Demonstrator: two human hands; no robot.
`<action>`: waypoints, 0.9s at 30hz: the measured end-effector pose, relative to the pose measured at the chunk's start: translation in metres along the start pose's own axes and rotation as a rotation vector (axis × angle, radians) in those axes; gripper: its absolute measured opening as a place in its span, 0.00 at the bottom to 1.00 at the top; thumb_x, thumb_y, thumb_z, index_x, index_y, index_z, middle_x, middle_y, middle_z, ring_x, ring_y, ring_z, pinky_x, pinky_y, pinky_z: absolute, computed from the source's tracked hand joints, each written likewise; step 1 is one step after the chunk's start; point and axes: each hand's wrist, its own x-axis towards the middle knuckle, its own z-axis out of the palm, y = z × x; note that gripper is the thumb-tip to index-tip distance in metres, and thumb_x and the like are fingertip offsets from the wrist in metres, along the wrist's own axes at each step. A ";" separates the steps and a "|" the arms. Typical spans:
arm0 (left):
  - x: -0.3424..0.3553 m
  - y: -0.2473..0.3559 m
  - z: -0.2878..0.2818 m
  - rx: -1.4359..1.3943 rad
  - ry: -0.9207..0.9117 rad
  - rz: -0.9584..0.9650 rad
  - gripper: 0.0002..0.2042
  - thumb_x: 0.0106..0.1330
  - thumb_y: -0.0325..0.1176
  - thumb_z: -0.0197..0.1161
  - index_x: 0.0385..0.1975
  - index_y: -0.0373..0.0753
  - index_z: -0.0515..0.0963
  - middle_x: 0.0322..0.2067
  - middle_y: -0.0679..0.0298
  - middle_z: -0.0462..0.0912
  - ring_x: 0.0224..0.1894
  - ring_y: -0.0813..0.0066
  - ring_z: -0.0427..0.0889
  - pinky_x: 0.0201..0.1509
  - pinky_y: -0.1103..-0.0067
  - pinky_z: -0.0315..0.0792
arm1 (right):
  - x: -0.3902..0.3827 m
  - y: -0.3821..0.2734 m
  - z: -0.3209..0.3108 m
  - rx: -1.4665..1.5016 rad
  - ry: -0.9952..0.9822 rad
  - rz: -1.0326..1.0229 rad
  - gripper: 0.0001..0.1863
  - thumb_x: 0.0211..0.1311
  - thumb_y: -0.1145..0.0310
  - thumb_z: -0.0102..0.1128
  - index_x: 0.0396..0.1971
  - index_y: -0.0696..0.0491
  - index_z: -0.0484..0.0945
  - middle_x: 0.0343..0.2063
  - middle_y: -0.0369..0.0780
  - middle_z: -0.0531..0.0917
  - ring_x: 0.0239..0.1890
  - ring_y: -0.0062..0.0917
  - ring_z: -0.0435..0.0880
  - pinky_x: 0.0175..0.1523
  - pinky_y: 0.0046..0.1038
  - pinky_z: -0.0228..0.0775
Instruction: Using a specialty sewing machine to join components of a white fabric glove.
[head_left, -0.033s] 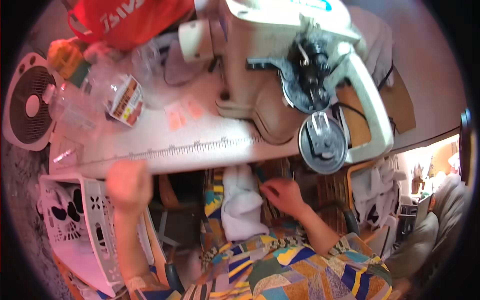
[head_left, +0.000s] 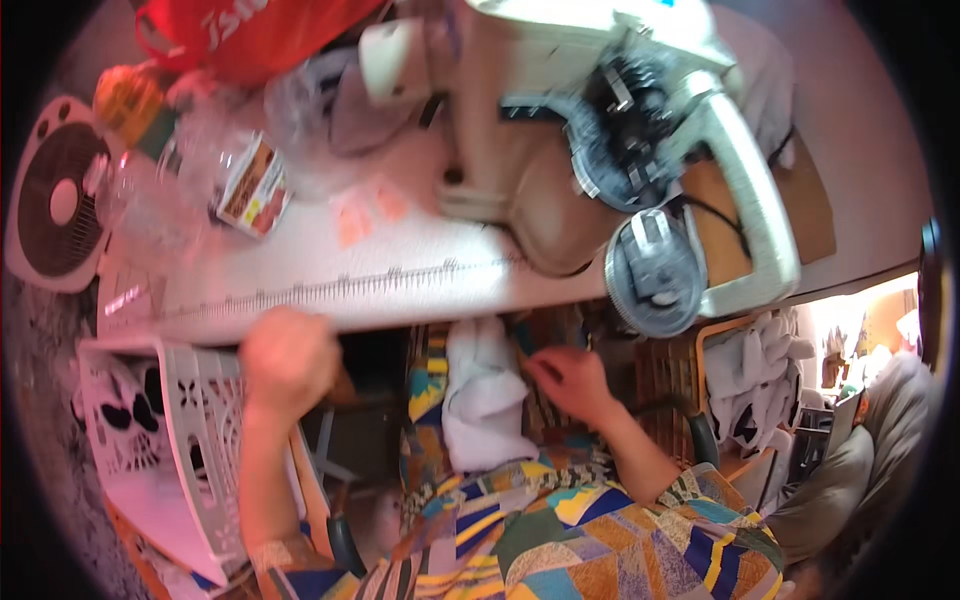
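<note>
My left hand (head_left: 290, 355) is a blurred, closed fist at the table's front edge, beside the white plastic basket (head_left: 195, 420); whatever it may hold is hidden. A folded white cloth (head_left: 480, 410) lies in my lap on multicoloured patterned clothing. My right hand (head_left: 570, 385) is just right of that cloth, its fingers loosely bent and apart, with nothing visible in them. Above both hands is the white table (head_left: 200, 290) with a printed ruler along its front. A large pale sewing machine (head_left: 530, 220) with dark round metal parts (head_left: 655, 270) stands on it.
A fan (head_left: 55, 195) stands at the left, near plastic containers (head_left: 150, 220), a labelled pack (head_left: 250, 185) and a red bag (head_left: 250, 30). Brown cardboard (head_left: 805, 210) lies at the right. Below it are piled white items (head_left: 750, 370) and grey padded material (head_left: 855, 440).
My left hand has moved rightward and slightly up, away from the basket. My right hand has shifted a little. The whole view has tilted slightly, with the table higher in the picture.
</note>
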 end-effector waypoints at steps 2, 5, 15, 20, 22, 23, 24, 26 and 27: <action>-0.010 0.026 0.032 0.005 -0.090 0.069 0.06 0.42 0.29 0.58 0.14 0.41 0.67 0.18 0.65 0.67 0.22 0.69 0.69 0.24 0.72 0.63 | -0.006 0.006 0.003 -0.013 0.031 0.061 0.05 0.54 0.71 0.64 0.29 0.56 0.81 0.25 0.45 0.82 0.27 0.38 0.82 0.31 0.33 0.73; -0.044 0.044 0.056 -0.145 -0.293 0.204 0.06 0.44 0.32 0.58 0.14 0.42 0.68 0.19 0.65 0.67 0.25 0.68 0.71 0.26 0.74 0.65 | -0.010 0.012 0.011 -0.016 0.056 0.172 0.04 0.52 0.74 0.65 0.28 0.56 0.81 0.24 0.44 0.81 0.25 0.36 0.82 0.30 0.31 0.72; -0.194 0.012 0.233 -0.333 -1.269 -0.675 0.13 0.57 0.30 0.56 0.40 0.35 0.82 0.43 0.50 0.82 0.48 0.55 0.81 0.50 0.64 0.76 | -0.006 0.040 0.034 -0.269 0.126 0.005 0.03 0.52 0.74 0.66 0.27 0.55 0.81 0.21 0.42 0.81 0.21 0.34 0.81 0.27 0.30 0.71; -0.251 0.004 0.328 -0.510 -0.641 -1.429 0.15 0.60 0.33 0.56 0.46 0.36 0.79 0.48 0.48 0.80 0.51 0.51 0.79 0.55 0.63 0.73 | -0.007 0.046 0.032 -0.318 0.124 0.011 0.04 0.53 0.72 0.66 0.27 0.55 0.81 0.16 0.39 0.78 0.16 0.22 0.75 0.24 0.25 0.66; -0.262 0.005 0.357 -0.486 -0.548 -1.446 0.15 0.60 0.33 0.57 0.46 0.36 0.79 0.48 0.48 0.80 0.51 0.51 0.79 0.55 0.63 0.73 | -0.010 0.050 0.031 -0.337 0.115 0.020 0.04 0.54 0.71 0.65 0.25 0.55 0.80 0.14 0.36 0.74 0.14 0.18 0.67 0.21 0.23 0.60; -0.265 0.008 0.369 -0.480 -0.519 -1.487 0.15 0.60 0.33 0.57 0.46 0.36 0.79 0.48 0.48 0.80 0.51 0.51 0.79 0.55 0.63 0.73 | -0.012 0.053 0.031 -0.336 0.120 0.027 0.05 0.55 0.71 0.64 0.25 0.55 0.80 0.13 0.36 0.72 0.14 0.17 0.66 0.21 0.23 0.58; -0.268 0.011 0.380 -0.480 -0.515 -1.529 0.16 0.60 0.33 0.57 0.46 0.36 0.79 0.48 0.48 0.80 0.51 0.51 0.79 0.56 0.63 0.73 | -0.013 0.056 0.031 -0.332 0.099 0.061 0.06 0.56 0.70 0.64 0.24 0.55 0.80 0.12 0.35 0.71 0.13 0.17 0.64 0.20 0.23 0.57; -0.273 0.018 0.398 -0.472 -0.495 -1.606 0.16 0.60 0.33 0.57 0.46 0.36 0.79 0.48 0.48 0.80 0.51 0.51 0.79 0.56 0.63 0.73 | -0.015 0.064 0.029 -0.435 0.088 -0.001 0.08 0.56 0.69 0.63 0.22 0.56 0.79 0.10 0.35 0.70 0.12 0.17 0.64 0.19 0.23 0.56; -0.276 0.020 0.404 -0.467 -0.486 -1.634 0.16 0.60 0.33 0.57 0.46 0.36 0.79 0.48 0.48 0.80 0.51 0.51 0.79 0.56 0.63 0.73 | -0.014 0.070 0.029 -0.487 0.125 -0.086 0.09 0.56 0.68 0.63 0.20 0.56 0.78 0.09 0.35 0.70 0.12 0.17 0.63 0.19 0.23 0.56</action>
